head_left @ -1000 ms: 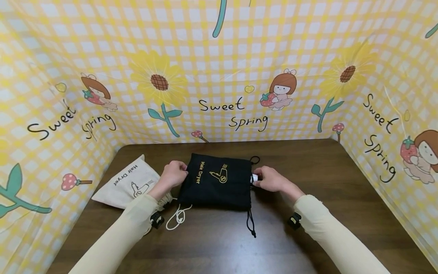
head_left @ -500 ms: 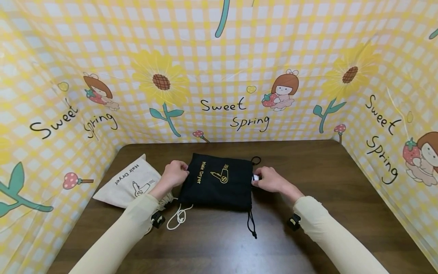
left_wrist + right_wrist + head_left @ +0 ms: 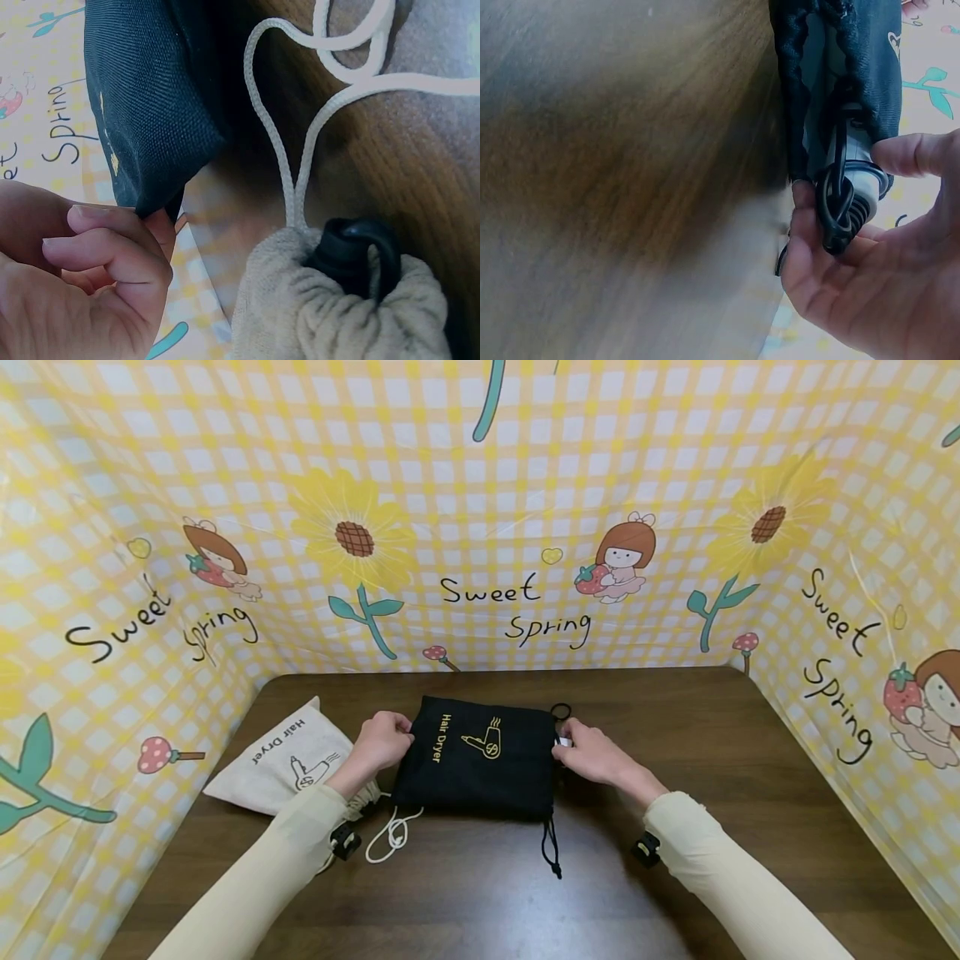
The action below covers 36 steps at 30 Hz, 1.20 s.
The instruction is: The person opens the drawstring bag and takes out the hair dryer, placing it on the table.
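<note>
A black drawstring bag (image 3: pixel 480 785) printed "Hair Dryer" lies flat at the middle of the table, its mouth to the right. My left hand (image 3: pixel 378 742) pinches the bag's closed left end between thumb and fingers; the left wrist view shows dark cloth (image 3: pixel 154 90) at the fingertips. At the mouth, my right hand (image 3: pixel 596 753) holds the pale handle end of a hair dryer (image 3: pixel 864 184). Thumb and fingers lie on opposite sides of it, the thumb near the bag's rim. A looped black cord (image 3: pixel 841 196) hangs by the handle. The rest of the dryer is hidden inside.
A beige drawstring bag (image 3: pixel 273 760), also printed "Hair Dryer", lies at the left under my left forearm. Its white cord (image 3: pixel 390 839) trails before the black bag. Black drawstrings (image 3: pixel 552 847) hang from the mouth. A yellow checked cloth (image 3: pixel 480 510) surrounds the wooden table (image 3: pixel 480 902).
The pale handle end has slid left, deeper into the black bag, and less of it shows. My right hand has come closer to the bag's mouth. My left hand keeps its pinch.
</note>
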Each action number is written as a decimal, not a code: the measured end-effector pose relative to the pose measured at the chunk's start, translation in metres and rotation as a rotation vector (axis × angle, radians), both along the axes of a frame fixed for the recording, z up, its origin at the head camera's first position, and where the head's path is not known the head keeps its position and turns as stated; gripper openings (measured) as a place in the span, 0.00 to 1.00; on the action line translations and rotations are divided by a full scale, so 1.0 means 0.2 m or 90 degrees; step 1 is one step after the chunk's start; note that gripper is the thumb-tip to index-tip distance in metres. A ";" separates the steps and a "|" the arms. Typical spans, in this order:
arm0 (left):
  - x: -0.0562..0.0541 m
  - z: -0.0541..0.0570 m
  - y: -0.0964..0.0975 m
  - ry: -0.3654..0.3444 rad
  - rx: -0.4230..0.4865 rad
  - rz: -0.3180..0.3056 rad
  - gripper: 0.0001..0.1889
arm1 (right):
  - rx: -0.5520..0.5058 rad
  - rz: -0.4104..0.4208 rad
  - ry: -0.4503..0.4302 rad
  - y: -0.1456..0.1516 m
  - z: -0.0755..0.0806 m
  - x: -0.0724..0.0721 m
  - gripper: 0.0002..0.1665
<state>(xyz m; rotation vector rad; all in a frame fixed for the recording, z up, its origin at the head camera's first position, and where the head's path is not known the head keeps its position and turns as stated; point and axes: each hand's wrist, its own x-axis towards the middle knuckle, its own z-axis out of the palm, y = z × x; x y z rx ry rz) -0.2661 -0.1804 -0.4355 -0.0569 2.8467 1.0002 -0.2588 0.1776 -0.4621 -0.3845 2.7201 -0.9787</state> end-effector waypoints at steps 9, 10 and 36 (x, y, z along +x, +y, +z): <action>0.00 0.00 0.00 -0.009 0.003 0.002 0.09 | 0.052 0.037 -0.018 -0.01 0.00 0.00 0.27; 0.00 0.00 0.00 -0.009 0.002 0.002 0.09 | 0.047 0.039 -0.030 -0.01 0.01 0.00 0.27; -0.01 0.00 0.00 -0.011 -0.005 0.003 0.09 | -0.035 0.063 -0.086 0.02 -0.02 0.01 0.25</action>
